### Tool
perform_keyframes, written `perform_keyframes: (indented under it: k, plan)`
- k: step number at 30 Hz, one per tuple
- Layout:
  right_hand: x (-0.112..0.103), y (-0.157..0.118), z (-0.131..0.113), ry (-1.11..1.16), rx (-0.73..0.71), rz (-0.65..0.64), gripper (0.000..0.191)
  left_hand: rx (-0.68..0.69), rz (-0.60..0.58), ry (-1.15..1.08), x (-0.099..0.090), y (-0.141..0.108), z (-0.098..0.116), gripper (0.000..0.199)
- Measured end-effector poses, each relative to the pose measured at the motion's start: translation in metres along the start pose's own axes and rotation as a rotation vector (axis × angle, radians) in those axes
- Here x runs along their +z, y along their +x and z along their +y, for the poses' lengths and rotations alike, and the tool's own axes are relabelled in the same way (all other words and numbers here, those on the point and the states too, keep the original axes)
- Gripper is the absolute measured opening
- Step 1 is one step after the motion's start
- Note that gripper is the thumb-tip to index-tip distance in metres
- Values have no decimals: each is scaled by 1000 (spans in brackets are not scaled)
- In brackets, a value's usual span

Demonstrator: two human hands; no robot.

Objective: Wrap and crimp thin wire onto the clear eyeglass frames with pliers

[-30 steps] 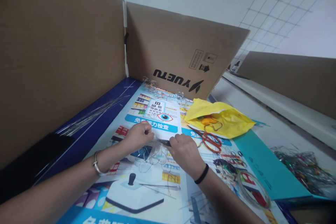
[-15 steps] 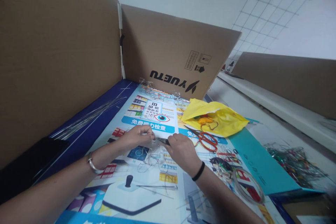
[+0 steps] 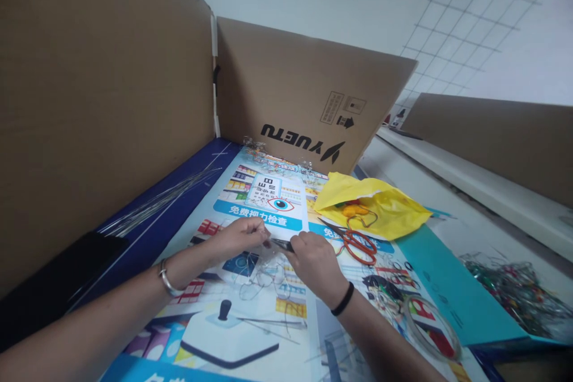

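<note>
My left hand [image 3: 245, 235] is closed in a pinch on what looks like thin wire, most of it hidden by the fingertips. My right hand [image 3: 319, 265] grips a pair of pliers [image 3: 282, 244], whose dark jaws reach to the left fingertips. Just below both hands, loops of thin silver wire [image 3: 265, 279] spread over the printed sheet [image 3: 242, 334]. To the right of my right hand lies a pair of scissors [image 3: 360, 247] with orange-red handles, blades against a yellow bag [image 3: 398, 210] that holds something orange.
Long straight wires [image 3: 156, 203] lie on the left. A clear round container [image 3: 432, 328] sits at right, near a heap of tangled wire pieces [image 3: 514, 289]. Cardboard panels stand to the left [image 3: 107, 71] and behind [image 3: 290, 83]. Small wire bits [image 3: 255, 144] lie by the back panel.
The view has shifted slightly, so everything appears a little to the right and lower. The hands keep nearly the same pose, with the pliers at the left fingertips.
</note>
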State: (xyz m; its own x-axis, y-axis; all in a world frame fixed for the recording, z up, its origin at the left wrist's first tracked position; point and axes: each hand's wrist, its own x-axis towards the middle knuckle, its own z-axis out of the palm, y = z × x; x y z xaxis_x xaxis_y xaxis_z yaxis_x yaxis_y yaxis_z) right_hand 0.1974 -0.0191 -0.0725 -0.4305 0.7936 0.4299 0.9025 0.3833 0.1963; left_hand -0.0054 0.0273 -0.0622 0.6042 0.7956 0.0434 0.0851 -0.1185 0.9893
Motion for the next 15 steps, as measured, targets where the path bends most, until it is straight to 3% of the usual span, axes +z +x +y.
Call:
perform_keyframes:
  k: [15]
  plan:
    - [0,1,-1,-11,-15,5,15,-35,30,-2,3,-1,5,16]
